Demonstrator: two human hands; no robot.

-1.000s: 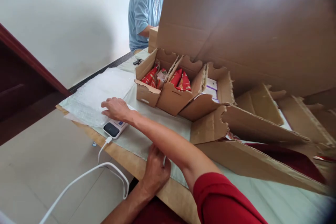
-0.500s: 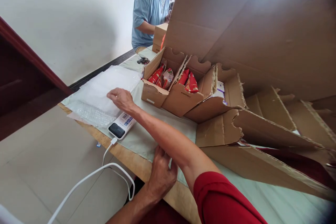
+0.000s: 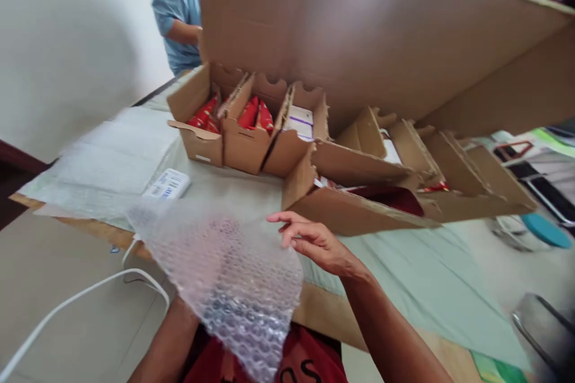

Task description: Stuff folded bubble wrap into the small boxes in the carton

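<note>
Bubble wrap (image 3: 251,293), edge beside the loosely spread right hand (image 3: 321,245), veils the left hand (image 3: 220,236), its grip unclear.

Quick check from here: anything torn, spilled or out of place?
No spill that I can see. The boxes have ragged edges, as if roughly cut or torn. The white cable loops loosely off the table edge and might snag. The bubble wrap shows no obvious damage.

bright | glare on cardboard panel (image 3: 332,18) (hazy) | shadowed wall (image 3: 94,42) | bubble wrap (image 3: 256,275) seemingly motion-blurred
</note>
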